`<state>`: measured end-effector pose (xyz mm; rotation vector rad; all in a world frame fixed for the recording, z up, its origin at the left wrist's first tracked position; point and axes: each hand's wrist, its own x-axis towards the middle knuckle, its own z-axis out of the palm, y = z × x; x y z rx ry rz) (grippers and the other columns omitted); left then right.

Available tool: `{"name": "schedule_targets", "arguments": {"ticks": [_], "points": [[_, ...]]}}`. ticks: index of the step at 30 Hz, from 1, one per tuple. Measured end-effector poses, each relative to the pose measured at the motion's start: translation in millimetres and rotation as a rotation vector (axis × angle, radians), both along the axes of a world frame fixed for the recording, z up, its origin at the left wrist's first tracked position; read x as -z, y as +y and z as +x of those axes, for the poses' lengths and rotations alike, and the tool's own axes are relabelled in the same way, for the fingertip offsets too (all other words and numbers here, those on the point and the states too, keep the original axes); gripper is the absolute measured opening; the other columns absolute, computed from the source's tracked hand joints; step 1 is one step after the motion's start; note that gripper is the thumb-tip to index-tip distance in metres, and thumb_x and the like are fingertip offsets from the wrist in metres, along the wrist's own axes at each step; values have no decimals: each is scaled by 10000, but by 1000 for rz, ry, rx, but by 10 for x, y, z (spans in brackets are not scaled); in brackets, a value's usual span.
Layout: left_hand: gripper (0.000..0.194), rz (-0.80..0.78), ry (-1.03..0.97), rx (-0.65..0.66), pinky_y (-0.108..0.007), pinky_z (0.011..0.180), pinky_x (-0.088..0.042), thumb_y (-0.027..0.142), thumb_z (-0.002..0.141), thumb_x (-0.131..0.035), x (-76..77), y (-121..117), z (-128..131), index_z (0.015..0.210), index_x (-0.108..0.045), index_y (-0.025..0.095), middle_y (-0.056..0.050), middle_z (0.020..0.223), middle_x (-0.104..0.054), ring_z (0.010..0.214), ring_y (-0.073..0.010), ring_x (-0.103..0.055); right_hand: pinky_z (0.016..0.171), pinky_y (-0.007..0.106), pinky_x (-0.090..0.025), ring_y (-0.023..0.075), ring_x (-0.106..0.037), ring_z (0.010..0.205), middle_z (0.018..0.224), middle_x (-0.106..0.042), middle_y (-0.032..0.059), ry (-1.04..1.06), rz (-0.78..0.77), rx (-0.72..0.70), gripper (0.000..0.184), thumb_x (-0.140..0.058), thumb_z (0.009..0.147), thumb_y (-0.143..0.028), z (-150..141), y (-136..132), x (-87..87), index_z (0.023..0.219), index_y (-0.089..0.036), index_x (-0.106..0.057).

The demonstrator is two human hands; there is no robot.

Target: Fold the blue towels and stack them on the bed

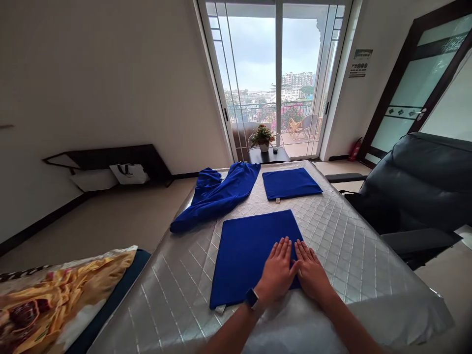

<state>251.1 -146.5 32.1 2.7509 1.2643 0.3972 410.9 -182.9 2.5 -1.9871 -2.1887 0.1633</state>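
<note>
A blue square cloth cover (243, 255) lies flat in front of me, with a small white tag at its near left corner. My left hand (278, 265) rests flat on its right part, fingers stretched out. Beside it, my right hand (311, 268) lies flat along the cover's right edge, partly over the silver surface. The two thumbs meet or overlap. Farther off is a second blue cover (291, 183), laid flat with a white tag at its front edge. A crumpled blue cloth (221, 196) sits to its left.
The covers lie on a silver quilted mattress (177, 285). A black armchair (424, 182) stands at the right, patterned bedding (70, 295) at the lower left. Beyond the far edge, a potted plant (262, 136) stands on a small dark table (269, 156) before a glass sliding door.
</note>
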Motion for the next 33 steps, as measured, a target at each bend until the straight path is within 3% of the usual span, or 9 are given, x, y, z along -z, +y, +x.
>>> {"name": "schedule_targets", "arguments": {"ticks": [3,6,9,15,19,25,29,31,33], "points": [[667,-7,-11,39,-435,1281,-260,525,1068,-202,57,-40,187,1611,-256,142,-88,1679,-270,1566,-209,-203,1280,439,-147,206,-113,1572,1684,-183,47,-14,4,-32,595,-209,1048,-315,23,-18,16,1617,-152,-273],[675,-24,11,2,-442,1281,-258,539,1065,-200,97,-68,30,1620,-219,155,-79,1688,-241,1567,-209,-198,1282,437,-138,212,-112,1573,1686,-159,59,12,-33,-13,621,-203,1064,-402,25,-18,-20,1621,-133,-250],[709,-50,50,-117,-474,1273,-273,582,1052,-217,146,-120,-366,1623,-199,163,-87,1687,-232,1565,-233,-211,1286,429,-120,211,-104,1574,1690,-137,69,44,-56,9,656,-190,1070,-451,20,-17,-75,1624,-100,-211],[772,-65,72,-531,-524,1266,-262,643,1025,-259,374,-330,-1425,1625,-108,181,-100,1694,-193,1563,-276,-217,1287,427,-119,199,-88,1576,1694,-137,57,74,-58,6,662,-161,1074,-478,19,-18,-72,1628,-116,-197],[785,-39,46,-650,-524,1265,-255,651,1021,-252,489,-463,-1781,1625,-92,176,-105,1699,-183,1567,-285,-205,1287,436,-122,210,-102,1576,1692,-180,79,79,-20,11,673,-182,1070,-485,13,-35,-13,1623,-104,-234],[811,-42,34,-651,-514,1262,-272,671,1009,-263,550,-484,-1841,1624,-139,158,-116,1689,-227,1554,-287,-248,1283,446,-149,211,-126,1574,1690,-168,68,32,-17,31,686,-147,1069,-509,-19,-208,41,1621,-109,-233],[865,-24,29,-662,-532,1252,-289,702,992,-270,492,-421,-1828,1624,-155,122,-158,1675,-244,1539,-311,-286,1282,440,-166,214,-139,1571,1688,-169,60,45,-28,37,698,-142,1067,-532,-60,-294,51,1618,-115,-240],[872,-9,13,-665,-546,1245,-297,695,996,-268,402,-364,-1655,1621,-166,97,-181,1673,-232,1542,-326,-272,1282,438,-167,214,-141,1571,1688,-162,55,48,-25,37,699,-146,1067,-537,-71,-301,44,1620,-118,-230],[830,-2,-6,-585,-553,1235,-316,665,1011,-268,287,-302,-1325,1621,-194,106,-179,1671,-241,1542,-328,-267,1282,441,-170,215,-145,1570,1687,-163,54,52,-17,36,693,-154,1068,-533,-70,-296,38,1622,-123,-227]]}}
